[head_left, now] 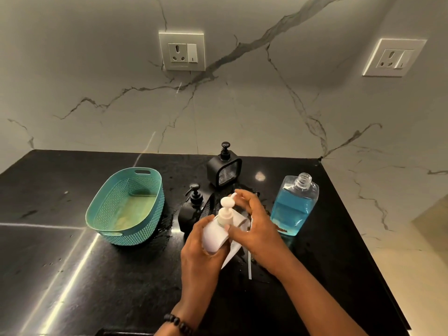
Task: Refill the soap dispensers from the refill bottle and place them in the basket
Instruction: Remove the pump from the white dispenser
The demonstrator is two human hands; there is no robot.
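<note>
Head view: both hands' fingers grip white dispenser (pixel 216 232); uncapped refill bottle (pixel 292 207) half-full, blue.

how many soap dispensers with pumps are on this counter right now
3. A black square dispenser stands at the back near the wall, a black round dispenser sits right of the basket, and a white dispenser is held in both hands. None appear hidden.

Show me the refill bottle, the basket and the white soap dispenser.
refill bottle (pixel 292 207), head view, on its blue-filled body.
basket (pixel 155 204), head view, on its right wall.
white soap dispenser (pixel 214 235), head view, on its body.
</note>
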